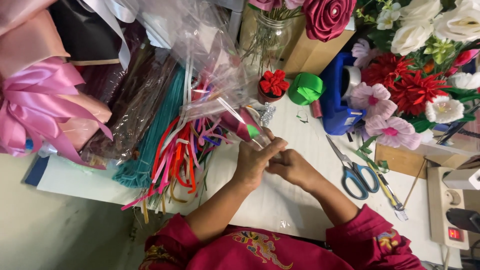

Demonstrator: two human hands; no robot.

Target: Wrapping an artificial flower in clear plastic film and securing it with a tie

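Head view: left hand (255, 162) and right hand (290, 167) pinch crinkly clear cellophane (220, 75).

Head-worn view over a craft table

1 camera looks steeply down, close above the left hand (255, 162) and right hand (292, 167).

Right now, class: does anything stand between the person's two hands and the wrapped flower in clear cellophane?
Nothing visible does. The left hand and right hand already grip the narrow end of the cellophane around the wrapped flower. The scissors lie apart on the table.
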